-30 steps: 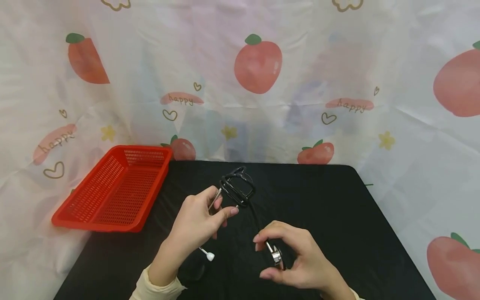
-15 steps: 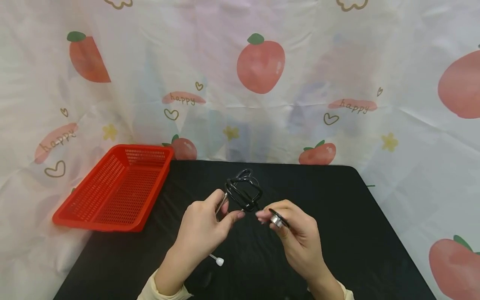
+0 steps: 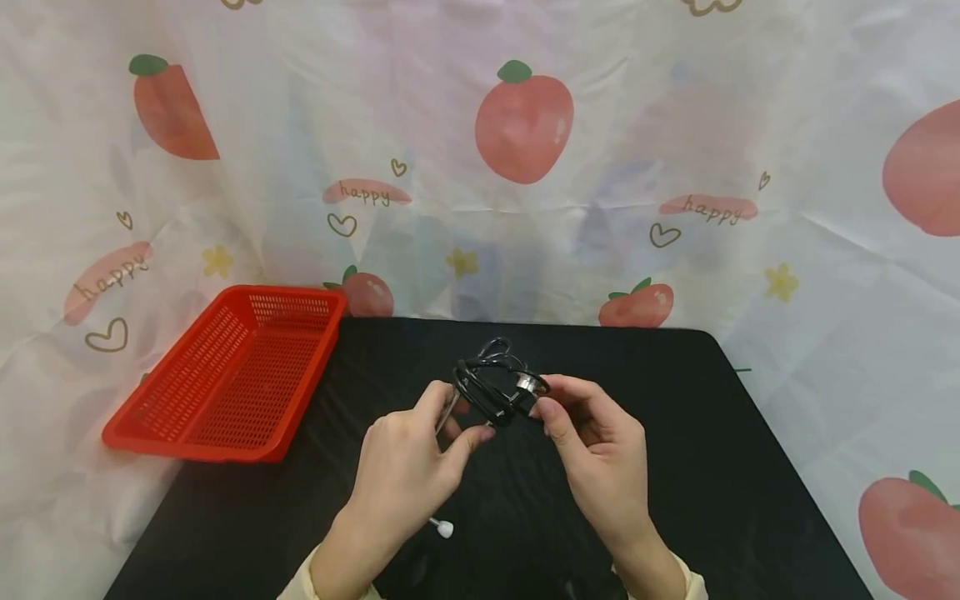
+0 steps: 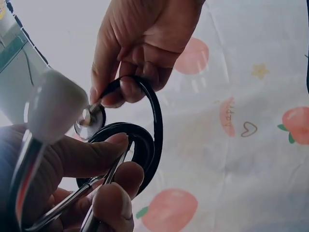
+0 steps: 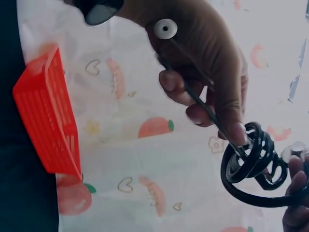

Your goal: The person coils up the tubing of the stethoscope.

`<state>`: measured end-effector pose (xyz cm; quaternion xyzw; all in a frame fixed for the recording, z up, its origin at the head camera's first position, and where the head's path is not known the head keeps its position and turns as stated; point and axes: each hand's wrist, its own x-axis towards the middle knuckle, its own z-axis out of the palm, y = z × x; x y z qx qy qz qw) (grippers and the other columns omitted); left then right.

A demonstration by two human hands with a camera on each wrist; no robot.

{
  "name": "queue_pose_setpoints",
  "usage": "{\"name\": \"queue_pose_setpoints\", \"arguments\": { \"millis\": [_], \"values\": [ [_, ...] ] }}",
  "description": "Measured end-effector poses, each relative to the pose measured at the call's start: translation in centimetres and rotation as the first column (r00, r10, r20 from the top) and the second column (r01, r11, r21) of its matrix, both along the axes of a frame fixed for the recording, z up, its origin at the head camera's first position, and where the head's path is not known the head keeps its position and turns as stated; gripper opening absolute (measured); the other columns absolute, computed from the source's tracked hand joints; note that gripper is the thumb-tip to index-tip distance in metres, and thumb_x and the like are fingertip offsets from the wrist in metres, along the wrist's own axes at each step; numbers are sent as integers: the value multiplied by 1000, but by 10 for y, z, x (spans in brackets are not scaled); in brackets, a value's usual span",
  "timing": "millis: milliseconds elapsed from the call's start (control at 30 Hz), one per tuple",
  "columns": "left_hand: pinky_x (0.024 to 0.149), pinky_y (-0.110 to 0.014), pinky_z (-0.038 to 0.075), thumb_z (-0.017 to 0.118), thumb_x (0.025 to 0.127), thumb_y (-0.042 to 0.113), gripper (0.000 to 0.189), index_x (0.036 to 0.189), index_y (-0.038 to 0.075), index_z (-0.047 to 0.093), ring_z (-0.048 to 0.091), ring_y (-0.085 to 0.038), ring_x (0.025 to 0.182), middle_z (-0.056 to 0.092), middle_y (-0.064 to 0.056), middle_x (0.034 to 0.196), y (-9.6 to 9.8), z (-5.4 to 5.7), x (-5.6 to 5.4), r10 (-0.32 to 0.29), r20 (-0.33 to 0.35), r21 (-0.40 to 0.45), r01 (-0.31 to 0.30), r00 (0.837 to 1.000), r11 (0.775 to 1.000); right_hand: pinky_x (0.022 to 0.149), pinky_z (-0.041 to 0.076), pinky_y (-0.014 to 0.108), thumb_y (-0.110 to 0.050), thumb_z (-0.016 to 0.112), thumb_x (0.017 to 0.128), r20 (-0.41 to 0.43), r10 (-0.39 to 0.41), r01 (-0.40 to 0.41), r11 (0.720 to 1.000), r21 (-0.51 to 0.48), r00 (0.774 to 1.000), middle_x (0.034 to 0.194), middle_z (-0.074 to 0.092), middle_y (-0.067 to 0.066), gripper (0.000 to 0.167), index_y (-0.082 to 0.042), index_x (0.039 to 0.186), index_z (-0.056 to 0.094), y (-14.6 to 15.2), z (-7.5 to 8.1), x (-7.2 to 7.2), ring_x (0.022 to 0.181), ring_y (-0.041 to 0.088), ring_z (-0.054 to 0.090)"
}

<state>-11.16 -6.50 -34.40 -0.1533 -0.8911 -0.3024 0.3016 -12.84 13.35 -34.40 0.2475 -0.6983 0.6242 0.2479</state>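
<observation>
Both hands hold a stethoscope (image 3: 467, 385) above the table, its black tubing wound into loops. My left hand (image 3: 405, 458) grips the metal ear tubes, thumb and fingertips close below the coil. A white ear tip (image 3: 445, 528) pokes out under that wrist; it looms large in the left wrist view. With thumb and fingers, my right hand (image 3: 600, 458) pinches the tubing beside the round metal chest piece (image 3: 529, 383), right against the loops. In the right wrist view the coiled tubing (image 5: 229, 181) hangs between the two hands.
A red perforated plastic basket (image 3: 187, 452) sits at the left, over the table's edge. The table (image 3: 720, 467) has a black cover. Behind it hangs a pale curtain (image 3: 435, 133) printed with fruit.
My right hand has moved up and left, bringing the chest piece and its tubing against the coil. The left hand has shifted slightly right, still gripping the ear tubes.
</observation>
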Motion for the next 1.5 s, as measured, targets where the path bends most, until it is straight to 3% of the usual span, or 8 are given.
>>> {"name": "queue_pose_setpoints", "arguments": {
  "millis": [100, 267, 467, 633, 833, 1067, 1367, 1500],
  "values": [
    [44, -15, 25, 95, 74, 28, 44, 99, 13, 62, 35, 7, 44, 62, 14, 64, 1, 1, 1, -4, 4, -7, 4, 1000, 1000, 56, 48, 18, 12, 68, 92, -46, -63, 67, 992, 108, 997, 88, 72, 2, 29, 0, 119, 70, -1, 0, 0, 72, 5, 65],
    [45, -16, 27, 95, 74, 28, 46, 101, 12, 62, 37, 6, 45, 63, 12, 65, 2, 3, 3, 4, 5, -17, -4, 1000, 1000, 53, 45, 16, 14, 71, 88, -175, -121, 152, 972, 178, 977, 83, 74, 5, 38, 1, 122, 63, -3, -1, -2, 66, 3, 63],
    [45, -14, 27, 96, 73, 28, 47, 100, 11, 62, 40, 5, 44, 65, 13, 65, 2, 2, 2, 3, -27, -38, -4, 1000, 999, 63, 53, 14, 12, 76, 84, -265, -160, 216, 956, 197, 951, 90, 76, 7, 31, -5, 111, 75, -3, -2, -5, 76, 6, 71],
    [44, -14, 27, 95, 74, 29, 46, 101, 11, 63, 41, 4, 44, 66, 13, 64, 2, 1, 3, 4, -33, -48, -6, 999, 999, 73, 56, 15, 0, 79, 87, -352, -172, 258, 942, 216, 920, 99, 78, 6, 21, -5, 108, 76, -4, -5, -10, 81, 13, 74],
    [44, -16, 29, 95, 74, 30, 46, 101, 11, 62, 42, 3, 44, 64, 12, 62, 3, 0, 2, 10, -43, -69, -13, 999, 998, 72, 55, 15, -1, 83, 84, -299, -172, 264, 917, 300, 939, 98, 78, 4, 31, -7, 113, 75, -2, -6, -8, 79, 12, 72],
    [43, -16, 29, 95, 74, 31, 49, 103, 9, 61, 44, 0, 43, 65, 11, 62, 4, 0, 0, 23, -54, -90, -28, 998, 996, 70, 47, 14, 1, 80, 87, -218, -97, 183, 891, 416, 971, 107, 70, 2, 37, -11, 122, 75, 0, -5, -5, 82, 10, 63],
    [43, -16, 30, 93, 77, 29, 47, 107, 8, 62, 46, 1, 44, 66, 11, 63, 3, 3, 1, -10, 5, -87, 11, 1000, 996, 72, 48, 13, 8, 78, 85, -282, -73, 187, 895, 405, 957, 108, 75, 0, 40, -13, 120, 77, 2, -7, -7, 91, 13, 67],
    [44, -16, 32, 93, 78, 27, 48, 110, 8, 63, 49, 1, 46, 65, 12, 63, 2, 5, 1, -38, 57, -108, 44, 998, 993, 78, 49, 14, 9, 78, 84, -258, -19, 136, 886, 443, 966, 106, 76, -2, 44, -12, 122, 72, 6, -6, -10, 95, 12, 68]
  ]
}}
